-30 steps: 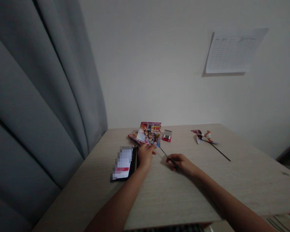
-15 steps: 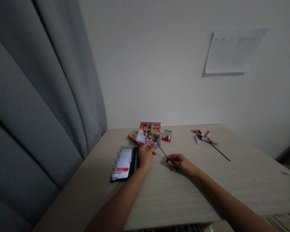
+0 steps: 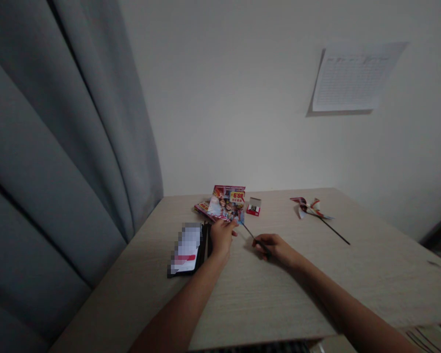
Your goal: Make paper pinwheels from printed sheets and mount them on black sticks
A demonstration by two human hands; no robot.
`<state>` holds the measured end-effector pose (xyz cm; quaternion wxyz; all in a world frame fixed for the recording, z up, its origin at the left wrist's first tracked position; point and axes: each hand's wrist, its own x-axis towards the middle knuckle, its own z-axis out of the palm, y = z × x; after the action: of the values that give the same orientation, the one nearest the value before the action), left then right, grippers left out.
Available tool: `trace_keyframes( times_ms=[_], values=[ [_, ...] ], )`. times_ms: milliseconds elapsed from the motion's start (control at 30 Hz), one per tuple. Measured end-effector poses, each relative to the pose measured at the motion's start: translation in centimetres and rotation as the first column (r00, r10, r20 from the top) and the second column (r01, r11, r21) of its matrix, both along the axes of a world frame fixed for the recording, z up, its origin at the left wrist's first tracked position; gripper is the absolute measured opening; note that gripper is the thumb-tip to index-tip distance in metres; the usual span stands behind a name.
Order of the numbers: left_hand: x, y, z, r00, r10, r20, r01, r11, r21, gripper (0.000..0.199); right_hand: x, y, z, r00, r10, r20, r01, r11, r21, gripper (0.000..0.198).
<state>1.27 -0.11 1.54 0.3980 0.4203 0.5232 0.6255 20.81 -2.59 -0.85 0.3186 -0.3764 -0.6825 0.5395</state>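
Observation:
My left hand (image 3: 223,235) pinches the near edge of a colourful printed flyer (image 3: 226,203), which stands tilted up from the table with the price 89.9 upside down on it. My right hand (image 3: 275,249) is closed around the black handle of a pair of scissors (image 3: 249,232). Their thin blades point up and left and meet the flyer's near right corner, beside my left fingertips. How far the blades are apart is too small to tell. More printed flyers (image 3: 202,208) lie partly hidden behind the held one.
A phone (image 3: 186,250) with a blurred screen lies left of my left forearm, beside dark slim items. Behind the hands stands a small red box (image 3: 253,208). A paper pinwheel (image 3: 308,207) on a black stick lies at the right. A printed sheet (image 3: 353,78) hangs on the wall.
The flyer's top edge has shifted very slightly to the right. Both hands and the scissors stay almost in place.

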Motion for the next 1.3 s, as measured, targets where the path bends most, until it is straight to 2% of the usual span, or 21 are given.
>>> trace_keyframes(
  times_ms=[533, 800, 1067, 1300],
  values=[
    [0.0, 0.0, -0.2, 0.998, -0.035, 0.050, 0.036, 0.999, -0.019, 0.039, 0.1, 0.0, 0.4, 1.000, -0.003, -0.016, 0.003, 1.000, -0.029, 0.045],
    [0.0, 0.1, -0.2, 0.997, -0.036, 0.062, 0.037, 0.999, -0.006, 0.044, 0.0, -0.1, 0.5, 1.000, -0.021, 0.002, 0.021, 0.999, -0.026, 0.045],
    [-0.1, 0.1, -0.2, 0.996, -0.050, 0.070, 0.051, 0.999, -0.006, 0.046, -0.2, -0.4, 1.0, 0.999, -0.034, -0.036, 0.031, 0.997, -0.071, 0.047],
    [0.0, 0.2, -0.1, 0.995, -0.045, 0.089, 0.046, 0.999, -0.004, 0.049, -0.2, -0.3, 0.6, 0.999, -0.031, -0.042, 0.028, 0.998, -0.063, 0.048]
  ],
)
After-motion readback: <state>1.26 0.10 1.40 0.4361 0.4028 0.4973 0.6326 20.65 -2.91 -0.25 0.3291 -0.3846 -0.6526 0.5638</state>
